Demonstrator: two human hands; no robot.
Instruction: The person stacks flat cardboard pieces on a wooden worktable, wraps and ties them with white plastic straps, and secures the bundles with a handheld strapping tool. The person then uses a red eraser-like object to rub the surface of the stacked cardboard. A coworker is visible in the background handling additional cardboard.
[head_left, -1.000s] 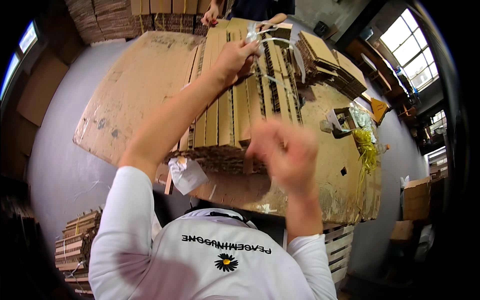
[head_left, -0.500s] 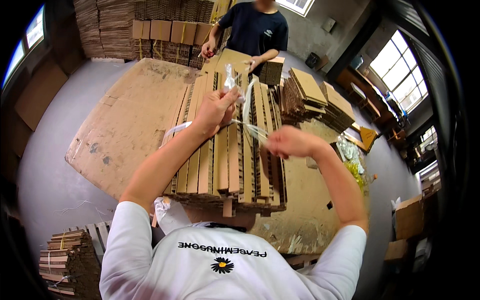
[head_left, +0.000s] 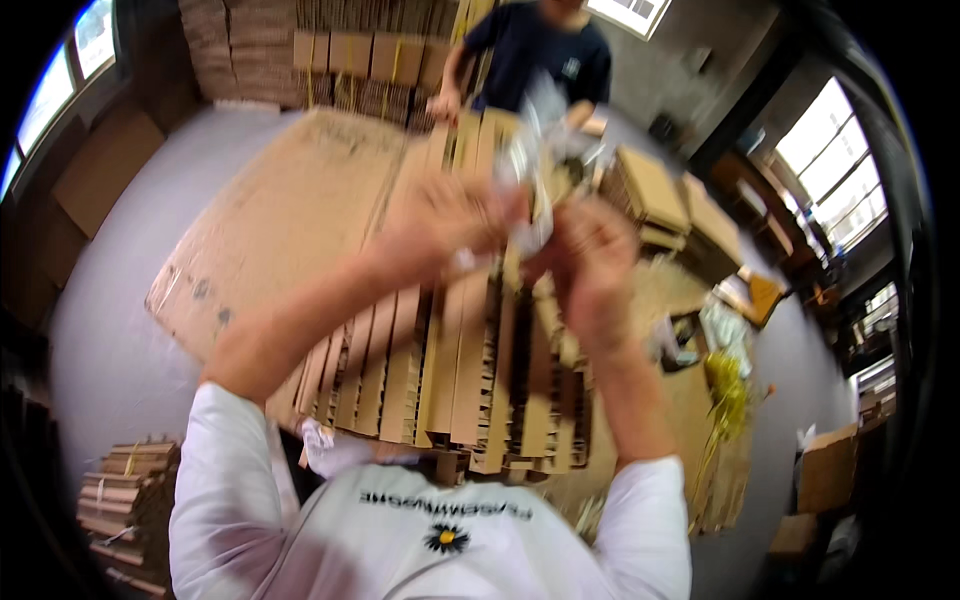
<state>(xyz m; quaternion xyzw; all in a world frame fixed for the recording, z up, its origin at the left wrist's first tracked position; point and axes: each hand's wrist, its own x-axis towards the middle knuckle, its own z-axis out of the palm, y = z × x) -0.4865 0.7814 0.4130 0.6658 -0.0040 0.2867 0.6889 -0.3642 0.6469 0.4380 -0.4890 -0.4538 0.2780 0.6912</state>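
A crinkled white plastic strap (head_left: 532, 165) rises between my two hands, smeared by motion. My left hand (head_left: 455, 220) is closed on it, with blurred fingers. Close against the strap's other side, my right hand (head_left: 592, 245) is curled with the fingers gripping it, also blurred. Both hands are above a stack of brown honeycomb cardboard strips (head_left: 400, 365), laid side by side with their long edges running away from me. What the fingertips do at the strap is too blurred to make out.
The stack rests on a worn cardboard-covered table (head_left: 265, 210). Across it stands a person in a dark shirt (head_left: 545, 60). To the right are stacked cardboard sheets (head_left: 650, 190) and a yellow strapping tangle (head_left: 728, 385). A strapped bundle (head_left: 125, 500) stands at lower left.
My right hand has come inward and up, from pulling out to the right to beside my left hand. Both hands and the strap look higher. The other person's hands have shifted.
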